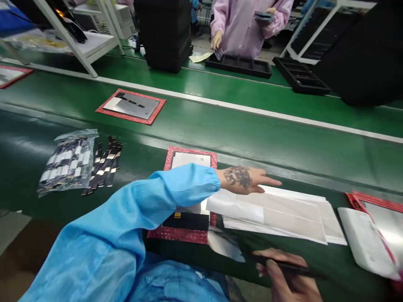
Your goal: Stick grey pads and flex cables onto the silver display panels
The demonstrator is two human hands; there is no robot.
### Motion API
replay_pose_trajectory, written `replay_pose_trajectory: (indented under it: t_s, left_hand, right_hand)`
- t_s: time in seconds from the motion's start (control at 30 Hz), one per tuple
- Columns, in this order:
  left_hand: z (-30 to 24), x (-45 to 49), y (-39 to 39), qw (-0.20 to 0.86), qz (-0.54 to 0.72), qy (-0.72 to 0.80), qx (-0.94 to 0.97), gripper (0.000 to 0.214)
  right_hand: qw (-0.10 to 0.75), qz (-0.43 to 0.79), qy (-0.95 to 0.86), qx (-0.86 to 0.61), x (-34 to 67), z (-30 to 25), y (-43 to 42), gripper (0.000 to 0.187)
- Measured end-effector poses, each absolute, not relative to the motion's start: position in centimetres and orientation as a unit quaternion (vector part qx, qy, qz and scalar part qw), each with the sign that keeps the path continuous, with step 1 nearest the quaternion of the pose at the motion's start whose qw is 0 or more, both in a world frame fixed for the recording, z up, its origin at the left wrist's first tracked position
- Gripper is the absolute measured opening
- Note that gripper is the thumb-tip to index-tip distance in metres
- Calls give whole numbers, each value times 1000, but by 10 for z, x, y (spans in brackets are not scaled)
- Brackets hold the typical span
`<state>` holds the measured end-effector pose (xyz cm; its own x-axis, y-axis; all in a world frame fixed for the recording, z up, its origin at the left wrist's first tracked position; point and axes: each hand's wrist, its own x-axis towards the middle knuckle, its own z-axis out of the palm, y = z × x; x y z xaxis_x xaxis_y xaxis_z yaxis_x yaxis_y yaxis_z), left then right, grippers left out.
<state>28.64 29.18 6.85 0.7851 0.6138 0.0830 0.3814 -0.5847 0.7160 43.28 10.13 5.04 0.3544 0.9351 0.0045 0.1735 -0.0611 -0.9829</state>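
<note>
My left hand (244, 178) reaches to the right over white paper strips (292, 214), its fingers stretched out and holding nothing I can see. Beneath my left forearm lies a flat display panel (192, 159) on a red bubble-wrap sheet (179, 235); the blue sleeve hides its middle. My right hand (286, 272), blurred by motion, is closed on a slim black pen-like tool (299, 268) near the front edge. Between that hand and the panel is a pale, curved, film-like piece (225, 245), too smeared to name.
Left are a clear bag of flex cables (67, 161) and loose flex cables (107, 165). Another panel (132, 105) lies on red wrap farther back. At right sits a white padded bundle (367, 239). Across the bench, a person in pink (242, 25) works beside black trays (239, 66).
</note>
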Motion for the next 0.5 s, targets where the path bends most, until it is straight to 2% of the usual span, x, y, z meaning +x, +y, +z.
replay_pose_trajectory:
  t_s: [0.13,0.23,0.37,0.5]
  left_hand:
    - [71,198,236,407,293,442,744,20]
    - [52,157,172,533,294,574,547,29]
    - [28,151,117,704,310,547,329,53]
    - [25,157,107,755,389,490,199,57]
  right_hand:
    - [530,395,-403,-633,431,38,109,18]
    - [550,421,-394,-604,412,37,111,19]
    - [596,414,-409,-553,380,43,117,20]
    - [608,414,-417,-534,359,46,117,23]
